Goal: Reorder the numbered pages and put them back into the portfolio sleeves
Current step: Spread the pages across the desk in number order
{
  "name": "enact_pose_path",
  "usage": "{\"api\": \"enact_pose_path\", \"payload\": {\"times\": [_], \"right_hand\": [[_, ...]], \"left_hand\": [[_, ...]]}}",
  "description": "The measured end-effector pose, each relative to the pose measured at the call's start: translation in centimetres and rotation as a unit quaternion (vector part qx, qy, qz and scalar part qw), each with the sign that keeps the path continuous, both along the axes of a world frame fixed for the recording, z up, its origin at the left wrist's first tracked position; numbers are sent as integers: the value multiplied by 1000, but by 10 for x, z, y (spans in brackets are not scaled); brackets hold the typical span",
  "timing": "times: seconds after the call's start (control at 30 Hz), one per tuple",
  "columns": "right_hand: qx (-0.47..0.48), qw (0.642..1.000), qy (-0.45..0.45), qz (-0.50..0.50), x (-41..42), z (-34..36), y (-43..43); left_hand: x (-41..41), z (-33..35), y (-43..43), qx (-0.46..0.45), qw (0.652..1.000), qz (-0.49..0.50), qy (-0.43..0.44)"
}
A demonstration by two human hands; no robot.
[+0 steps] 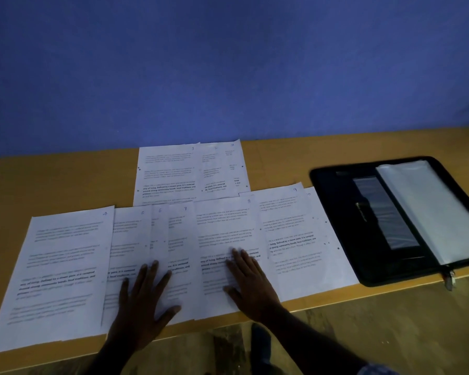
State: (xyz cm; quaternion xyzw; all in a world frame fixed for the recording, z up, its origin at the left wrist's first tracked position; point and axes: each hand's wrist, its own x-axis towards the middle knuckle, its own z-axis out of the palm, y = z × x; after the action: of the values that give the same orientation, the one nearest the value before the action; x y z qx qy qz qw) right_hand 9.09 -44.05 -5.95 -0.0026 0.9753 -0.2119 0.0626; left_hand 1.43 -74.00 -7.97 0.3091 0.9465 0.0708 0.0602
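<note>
Pressing flat, the left hand [141, 301] and right hand [251, 282] rest spread open on the numbered pages [65, 253], gripping nothing. The pages lie fanned on the table [65, 180], probably so each number shows. The open portfolio [333, 201] waits beside them.

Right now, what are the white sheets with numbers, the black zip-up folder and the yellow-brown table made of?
The white numbered sheets look like thin matte paper: they lie flat, overlap and carry printed text. The black zip-up folder seems fabric or faux leather, dull, with a zip edge; its sleeves look like glossy clear plastic. The yellow-brown table looks like smooth wood or laminate.
</note>
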Motion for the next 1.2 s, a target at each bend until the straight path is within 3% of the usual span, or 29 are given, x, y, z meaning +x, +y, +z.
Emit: {"api": "enact_pose_path", "payload": {"times": [0.43, 0.73, 0.83, 1.03, 1.2], "right_hand": [[-87, 995, -37, 44, -10, 9, 2], [-99, 993, -38, 45, -16, 17, -8], [-128, 992, -6, 5, -14, 21, 2], [-27, 983, 24, -179, -1, 12, 73], [-29, 983, 17, -178, 10, 3, 88]], "left_hand": [[-1, 0, 7, 34, 998, -13, 41], [4, 3, 9, 17, 1000, -4, 13], [8, 2, 11, 11, 1000, 4, -2], [12, 1, 15, 11, 1000, 4, 0], [11, 0, 20, -4, 1000, -4, -2]]}}
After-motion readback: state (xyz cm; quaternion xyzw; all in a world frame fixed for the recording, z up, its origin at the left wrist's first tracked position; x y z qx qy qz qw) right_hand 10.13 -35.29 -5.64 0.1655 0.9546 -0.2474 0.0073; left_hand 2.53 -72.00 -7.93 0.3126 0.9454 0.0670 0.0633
